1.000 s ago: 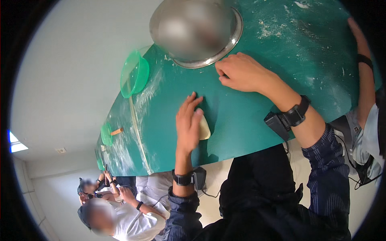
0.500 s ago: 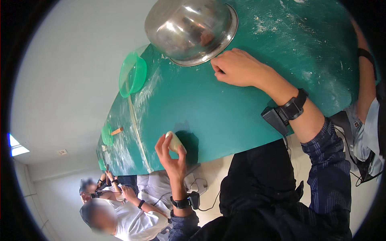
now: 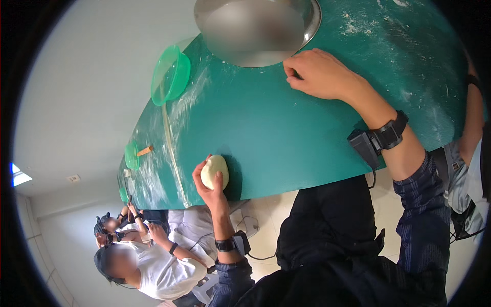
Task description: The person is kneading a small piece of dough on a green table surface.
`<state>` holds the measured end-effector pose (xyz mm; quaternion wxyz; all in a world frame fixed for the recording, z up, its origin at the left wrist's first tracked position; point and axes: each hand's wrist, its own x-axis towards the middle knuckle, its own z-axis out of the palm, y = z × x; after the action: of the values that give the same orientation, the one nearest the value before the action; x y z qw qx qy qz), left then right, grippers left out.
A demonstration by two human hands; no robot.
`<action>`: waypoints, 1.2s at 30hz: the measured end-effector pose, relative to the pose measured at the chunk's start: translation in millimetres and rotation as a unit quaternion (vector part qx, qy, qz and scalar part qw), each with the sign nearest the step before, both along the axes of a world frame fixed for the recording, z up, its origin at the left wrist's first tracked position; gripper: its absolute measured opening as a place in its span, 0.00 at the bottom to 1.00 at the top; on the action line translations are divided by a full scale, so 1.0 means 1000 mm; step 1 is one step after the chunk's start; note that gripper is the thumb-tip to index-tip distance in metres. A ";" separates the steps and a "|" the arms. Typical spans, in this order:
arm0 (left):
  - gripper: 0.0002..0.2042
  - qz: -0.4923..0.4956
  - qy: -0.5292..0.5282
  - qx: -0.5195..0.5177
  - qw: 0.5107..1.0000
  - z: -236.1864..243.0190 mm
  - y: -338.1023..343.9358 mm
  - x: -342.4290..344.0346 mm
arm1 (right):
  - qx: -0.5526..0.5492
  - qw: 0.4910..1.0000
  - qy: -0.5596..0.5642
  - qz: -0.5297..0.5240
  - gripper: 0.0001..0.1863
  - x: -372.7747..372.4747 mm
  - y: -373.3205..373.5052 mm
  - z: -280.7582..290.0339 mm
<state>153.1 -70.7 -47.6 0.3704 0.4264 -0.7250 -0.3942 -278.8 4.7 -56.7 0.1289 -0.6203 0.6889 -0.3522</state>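
Note:
My left hand (image 3: 207, 187) grips a pale, smooth dough ball (image 3: 217, 169) near the close edge of the green table (image 3: 276, 133), fingers wrapped round its left side and thumb across its front. Higher up, my right hand (image 3: 312, 74) rests with curled fingers beside the rim of a large steel bowl (image 3: 255, 30); whatever is under those fingers, if anything, is hidden. Both my wrists wear black strapped devices with cables.
A green plastic basin (image 3: 171, 74) sits at the table's left edge, with a smaller green one (image 3: 131, 156) and a wooden handle (image 3: 144, 151) farther along. Flour streaks mark the surface. Co-workers stand at left (image 3: 153, 266), and another person's arm (image 3: 470, 117) is at right.
My left hand has moved down and leftward to the near edge, its fingers now closed round the dough, which sits lower too. My right hand stays curled by the bowl; the view has shifted slightly.

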 end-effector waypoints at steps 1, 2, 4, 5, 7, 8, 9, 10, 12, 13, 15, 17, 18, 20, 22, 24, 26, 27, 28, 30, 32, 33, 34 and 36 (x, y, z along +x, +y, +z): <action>0.24 0.004 0.011 0.008 1.000 0.001 -0.001 -0.001 | 0.002 1.000 0.001 0.001 0.09 0.001 0.002 -0.001; 0.23 0.008 0.023 0.013 1.000 0.003 -0.003 -0.002 | 0.011 1.000 0.001 0.001 0.10 0.000 0.002 -0.001; 0.24 0.003 0.042 0.031 0.999 0.003 0.004 0.009 | 0.021 1.000 0.003 0.001 0.10 0.000 0.001 0.000; 0.24 -0.006 0.059 0.051 0.997 0.002 0.007 0.015 | 0.000 1.000 0.008 0.003 0.13 0.001 0.000 -0.001; 0.24 -0.032 0.018 0.041 0.998 0.010 0.017 0.018 | -0.012 1.000 0.015 0.004 0.15 -0.001 0.002 -0.003; 0.25 -0.052 -0.025 0.023 0.998 0.015 0.022 0.024 | 0.008 1.000 0.016 0.000 0.17 0.001 -0.002 0.000; 0.27 -0.053 -0.044 0.020 0.997 0.014 0.022 0.030 | 0.029 0.999 0.016 -0.003 0.20 0.002 -0.005 0.002; 0.27 -0.049 -0.043 0.022 0.998 0.010 0.024 0.031 | 0.031 0.999 0.017 0.001 0.20 0.002 -0.004 0.004; 0.25 0.002 0.027 -0.028 0.999 0.004 0.025 0.028 | 0.008 1.000 0.009 -0.009 0.21 0.005 -0.003 0.007; 0.23 0.007 0.005 -0.045 0.999 0.006 0.025 0.026 | 0.009 1.000 0.008 -0.002 0.21 0.007 -0.004 0.005; 0.22 -0.019 -0.057 -0.108 0.992 0.003 0.023 0.023 | -0.019 1.000 -0.001 -0.016 0.21 0.006 -0.003 0.001; 0.20 -0.056 -0.140 -0.197 0.969 0.002 0.027 0.019 | -0.015 1.000 0.002 -0.012 0.20 0.005 -0.003 0.000; 0.20 -0.053 -0.140 -0.194 0.970 0.002 0.029 0.015 | -0.013 1.000 0.005 -0.013 0.19 0.004 -0.003 0.000; 0.19 -0.105 -0.221 -0.264 0.933 0.006 0.031 0.007 | 0.003 1.000 -0.001 -0.014 0.19 0.006 -0.002 0.006; 0.17 -0.114 -0.208 -0.277 0.931 0.006 0.030 -0.009 | 0.024 1.000 -0.007 -0.007 0.19 0.009 -0.002 0.006; 0.13 -0.180 -0.245 -0.328 0.895 0.012 0.028 -0.026 | 0.010 1.000 0.004 -0.017 0.17 0.007 -0.002 0.007; 0.11 -0.168 -0.249 -0.338 0.892 0.008 0.023 -0.042 | 0.015 1.000 0.003 -0.009 0.16 0.008 -0.003 0.011; 0.11 -0.163 -0.250 -0.342 0.891 0.005 0.019 -0.047 | 0.032 0.999 0.009 -0.013 0.15 0.008 -0.004 0.012; 0.11 -0.157 -0.250 -0.346 0.891 0.004 0.016 -0.051 | 0.049 0.998 0.016 -0.018 0.14 0.009 -0.005 0.012; 0.09 -0.156 -0.246 -0.350 0.891 0.005 0.009 -0.063 | 0.048 0.998 0.019 -0.019 0.13 0.009 -0.004 0.010; 0.08 -0.175 -0.276 -0.323 0.888 0.010 0.003 -0.071 | 0.045 0.999 0.021 -0.021 0.12 0.009 -0.004 0.009; 0.08 -0.175 -0.277 -0.322 0.888 0.013 -0.001 -0.076 | 0.037 0.999 0.022 -0.020 0.12 0.010 -0.004 0.010; 0.09 -0.190 -0.289 -0.315 0.884 0.017 -0.005 -0.081 | 0.029 0.999 0.022 -0.019 0.12 0.011 -0.005 0.010; 0.10 -0.208 -0.298 -0.305 0.880 0.021 -0.011 -0.092 | 0.030 0.999 0.024 -0.019 0.12 0.011 -0.004 0.009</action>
<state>60.6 -81.3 -27.0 0.1582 0.2292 -0.9574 -0.0760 -268.2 0.4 -48.0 0.1241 -0.6116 0.7135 -0.3184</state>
